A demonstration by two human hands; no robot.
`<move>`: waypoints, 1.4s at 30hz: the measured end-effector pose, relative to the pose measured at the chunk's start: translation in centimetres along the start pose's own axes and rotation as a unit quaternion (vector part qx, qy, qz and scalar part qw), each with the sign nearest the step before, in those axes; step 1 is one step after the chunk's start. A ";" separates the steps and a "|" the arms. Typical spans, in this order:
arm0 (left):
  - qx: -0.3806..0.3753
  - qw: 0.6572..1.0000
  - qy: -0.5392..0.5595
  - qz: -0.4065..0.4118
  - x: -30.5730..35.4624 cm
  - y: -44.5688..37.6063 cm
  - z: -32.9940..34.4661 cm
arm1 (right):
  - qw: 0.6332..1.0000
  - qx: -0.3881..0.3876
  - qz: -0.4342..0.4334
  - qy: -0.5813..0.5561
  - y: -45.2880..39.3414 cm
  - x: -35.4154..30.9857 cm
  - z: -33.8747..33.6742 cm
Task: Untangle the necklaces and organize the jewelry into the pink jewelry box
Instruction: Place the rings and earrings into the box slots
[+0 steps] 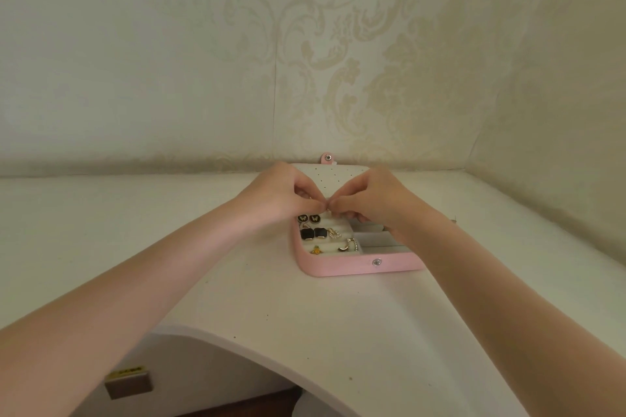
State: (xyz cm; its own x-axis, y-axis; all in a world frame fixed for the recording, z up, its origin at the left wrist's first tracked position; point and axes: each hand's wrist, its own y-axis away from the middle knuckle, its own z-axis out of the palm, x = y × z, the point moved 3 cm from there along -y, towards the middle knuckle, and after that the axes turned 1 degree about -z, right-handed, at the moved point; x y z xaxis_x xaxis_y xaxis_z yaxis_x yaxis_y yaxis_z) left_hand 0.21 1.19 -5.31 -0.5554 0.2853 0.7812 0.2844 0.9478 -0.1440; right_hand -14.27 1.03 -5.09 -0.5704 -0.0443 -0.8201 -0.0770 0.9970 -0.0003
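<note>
Open on the white tabletop [237, 298], the pink jewelry box [342, 268] sits close to the wallpapered wall [203, 61], its front wall facing the camera with a silver snap stud [376, 262] near the middle. Its lid [338, 176] stands back toward the wall, lined in cream with small pinholes, and a pink closure tab [327, 158] sticks up above its top edge.

Inside, the left part of the tray is a cream padded section with rows of slots. At the back row lie two round black earrings with butterfly shapes [308, 218]. Just in front of them sit two square black earrings [313, 233], side by side and touching. To their right is a small pale, sparkly piece [334, 234] that is too small to identify. In the front row rest a tiny yellow pineapple-shaped piece [316, 250] and, to its right, gold hoop-like earrings [349, 245]. The right part of the tray is split into open cream compartments [376, 242], partly hidden by the right forearm; their contents cannot be made out.

Both hands hover over the back of the tray with fingertips meeting. The left hand [284, 195] and right hand [369, 198] each have thumb and forefinger pinched together on something very small and thin between them, too fine to name with certainty. The remaining fingers are curled under.

A small brown block [128, 384] sits below the tabletop's curved front edge.
</note>
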 end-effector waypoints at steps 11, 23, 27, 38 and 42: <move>0.006 1.000 -0.020 -0.004 -0.6 -0.7 0.0 | 0.997 0.026 -0.056 0.042 0.9 -0.3 0.5; -0.029 0.998 -0.049 -0.011 -0.3 -0.9 0.6 | 0.991 -0.018 -0.063 0.121 0.7 -0.4 0.3; -0.027 0.997 -0.072 -0.010 -0.2 -0.8 0.6 | 0.990 -0.021 -0.065 0.126 0.6 -0.4 0.4; 0.001 0.999 -0.048 0.009 2.5 -1.5 1.1 | 0.955 0.178 -0.007 0.237 0.3 3.6 -10.2; -0.026 0.997 -0.064 0.021 3.7 -1.9 3.1 | 0.940 0.154 0.035 0.301 0.1 8.1 -11.4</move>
State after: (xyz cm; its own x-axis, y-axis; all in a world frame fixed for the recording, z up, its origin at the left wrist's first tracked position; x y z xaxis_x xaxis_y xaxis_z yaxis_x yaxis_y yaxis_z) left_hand -4.77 0.83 -4.04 -0.6368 0.3429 0.6906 0.3467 0.9273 -0.1407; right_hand -28.21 0.02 -5.18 -0.9320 0.0876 -0.3517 0.1661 0.9657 -0.1994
